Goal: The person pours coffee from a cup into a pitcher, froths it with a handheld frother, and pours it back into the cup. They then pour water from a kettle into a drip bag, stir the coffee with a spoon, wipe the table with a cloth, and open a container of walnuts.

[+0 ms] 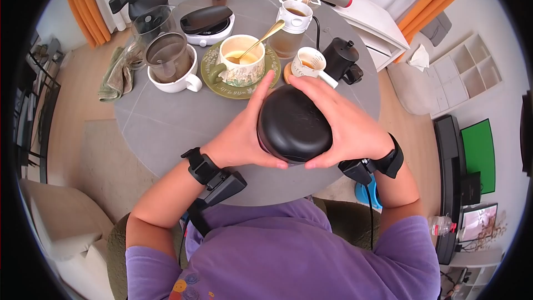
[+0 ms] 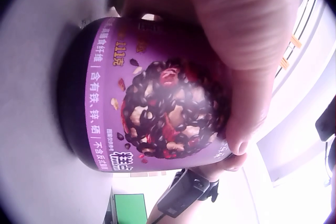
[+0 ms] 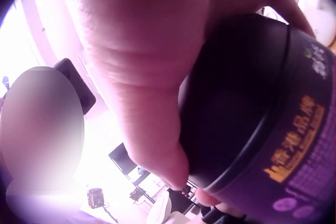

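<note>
A squat jar with a black lid (image 1: 294,124) is between my two hands over the near part of the table. In the left wrist view its purple label (image 2: 157,108) carries white lettering and a picture of a dark seed ball, with a black base at one end. My left hand (image 1: 239,136) grips the jar's left side, the thumb (image 2: 247,98) along the label. My right hand (image 1: 352,125) holds the opposite side, its thumb (image 3: 155,134) against the lid. Gold characters show on the label in the right wrist view. The far fingers are partly hidden.
Beyond the hands, a patterned cup (image 1: 242,66) with a gold spoon stands on a green saucer (image 1: 227,91). A white mug (image 1: 176,81), a small white cup (image 1: 308,62), a black kettle (image 1: 340,58) and a glass dripper server (image 1: 286,41) stand around it on the round grey table (image 1: 161,133).
</note>
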The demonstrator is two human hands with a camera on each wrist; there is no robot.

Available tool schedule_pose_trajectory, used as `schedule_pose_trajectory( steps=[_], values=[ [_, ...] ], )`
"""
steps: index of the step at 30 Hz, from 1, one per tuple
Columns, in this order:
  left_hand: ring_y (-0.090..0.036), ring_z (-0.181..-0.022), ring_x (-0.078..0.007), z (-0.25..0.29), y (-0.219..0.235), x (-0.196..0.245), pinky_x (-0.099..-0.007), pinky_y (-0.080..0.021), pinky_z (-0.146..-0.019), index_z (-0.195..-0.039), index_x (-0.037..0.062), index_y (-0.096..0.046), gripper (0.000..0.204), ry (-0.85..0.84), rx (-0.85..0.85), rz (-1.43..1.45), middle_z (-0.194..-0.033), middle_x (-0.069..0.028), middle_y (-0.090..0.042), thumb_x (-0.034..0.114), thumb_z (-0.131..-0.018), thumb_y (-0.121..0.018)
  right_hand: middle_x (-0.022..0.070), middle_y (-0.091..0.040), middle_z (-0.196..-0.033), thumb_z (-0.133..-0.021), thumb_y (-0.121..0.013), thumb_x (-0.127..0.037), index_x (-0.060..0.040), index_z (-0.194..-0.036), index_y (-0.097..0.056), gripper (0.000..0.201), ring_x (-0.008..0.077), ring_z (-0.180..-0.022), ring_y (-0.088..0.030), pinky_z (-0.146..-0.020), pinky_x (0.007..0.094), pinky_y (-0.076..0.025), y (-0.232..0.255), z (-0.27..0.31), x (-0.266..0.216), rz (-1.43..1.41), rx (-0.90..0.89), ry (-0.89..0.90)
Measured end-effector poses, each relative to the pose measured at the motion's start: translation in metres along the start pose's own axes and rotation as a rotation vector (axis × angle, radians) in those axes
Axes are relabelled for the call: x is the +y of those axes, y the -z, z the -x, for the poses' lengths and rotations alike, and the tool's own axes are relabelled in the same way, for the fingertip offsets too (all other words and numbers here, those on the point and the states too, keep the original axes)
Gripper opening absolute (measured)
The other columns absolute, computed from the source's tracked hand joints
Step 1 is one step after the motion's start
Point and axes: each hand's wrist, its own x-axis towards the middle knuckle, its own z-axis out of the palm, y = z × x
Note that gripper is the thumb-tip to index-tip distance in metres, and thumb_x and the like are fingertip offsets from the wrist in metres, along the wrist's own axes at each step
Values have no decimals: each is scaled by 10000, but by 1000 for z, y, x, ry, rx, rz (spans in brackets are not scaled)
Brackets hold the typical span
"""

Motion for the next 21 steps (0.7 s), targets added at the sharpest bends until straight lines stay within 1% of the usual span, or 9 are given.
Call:
schedule_pose_trajectory(
  steps=[1,5,8,13,18,20,21],
  values=[
    [-302,-1262,-258,0,-1,-2,-359,-247,-1033,-1390,121,88,1304,-2,-10,29,-1358,-156,-281,144,-487,-852,186,-371,-1230,-483,-784,-304,-73,-1345,-241,1045,356,-1123,-410,-912,384,-377,-1,1,0,25,50,30],
    [-310,-1259,-259,-1,-3,-3,-358,-249,-1033,-1390,104,65,1285,-16,-24,81,-1352,-158,-290,150,-489,-850,186,-372,-1232,-492,-779,-316,-84,-1346,-242,1036,356,-1129,-408,-911,389,-377,-6,5,-7,28,77,7],
    [-311,-1259,-256,-1,-4,-2,-357,-252,-1032,-1390,87,46,1276,-8,-20,68,-1350,-155,-297,157,-485,-851,185,-377,-1227,-500,-775,-324,-90,-1345,-246,1023,355,-1127,-409,-911,391,-376,-9,6,-10,35,107,-17],
    [-320,-1253,-256,-1,-5,-2,-357,-260,-1028,-1389,76,31,1272,-14,-11,96,-1343,-161,-307,164,-478,-852,191,-374,-1232,-506,-769,-331,-66,-1334,-255,1010,354,-1134,-403,-930,392,-362,-14,8,-14,18,159,-59],
    [-326,-1249,-259,0,-5,-1,-353,-260,-1028,-1389,69,25,1268,-10,-12,82,-1342,-167,-308,186,-480,-852,197,-369,-1232,-507,-768,-333,-56,-1327,-261,1003,357,-1134,-398,-936,391,-356,-15,9,-15,40,161,-55],
    [-317,-1255,-260,-1,-7,-1,-348,-256,-1031,-1388,64,19,1267,-6,6,58,-1347,-171,-299,217,-481,-853,199,-368,-1233,-508,-769,-330,-55,-1325,-264,999,358,-1133,-398,-937,390,-355,-14,8,-20,48,158,-57],
    [-317,-1255,-260,0,-7,-1,-348,-256,-1031,-1388,64,19,1267,-9,5,58,-1347,-171,-299,217,-481,-853,200,-362,-1240,-509,-769,-326,-49,-1322,-266,995,361,-1137,-394,-941,391,-352,-12,5,-27,143,123,-77]
  ],
)
